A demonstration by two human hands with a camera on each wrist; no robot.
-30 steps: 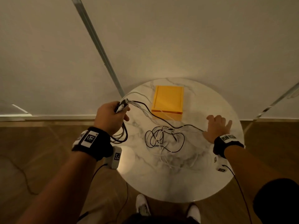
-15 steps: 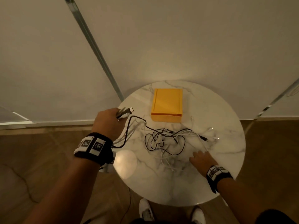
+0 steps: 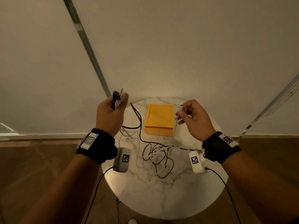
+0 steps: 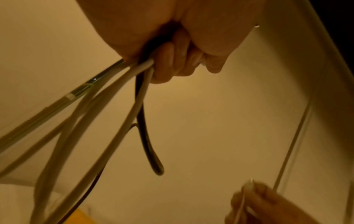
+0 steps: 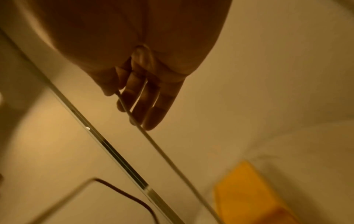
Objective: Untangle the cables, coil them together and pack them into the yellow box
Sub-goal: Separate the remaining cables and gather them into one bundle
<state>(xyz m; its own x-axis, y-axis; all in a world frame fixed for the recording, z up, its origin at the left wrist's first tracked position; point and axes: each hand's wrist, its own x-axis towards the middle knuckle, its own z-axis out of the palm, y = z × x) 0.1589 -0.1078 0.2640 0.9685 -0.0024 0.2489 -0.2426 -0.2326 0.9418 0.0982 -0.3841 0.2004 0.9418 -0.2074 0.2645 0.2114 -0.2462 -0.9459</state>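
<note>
We see round marble worktop (image 3: 186,191); yellow box (image 3: 159,118) at its far side, closed face up; cables (image 3: 155,156) in loose tangle mid-worktop, near box; our left hand (image 3: 110,115) raised, fist round several cable ends; our right hand (image 3: 192,118) raised, pinching thin white cable (image 5: 162,151)

A home, likely — round marble side table (image 3: 161,191), wood floor (image 3: 32,167).
</note>
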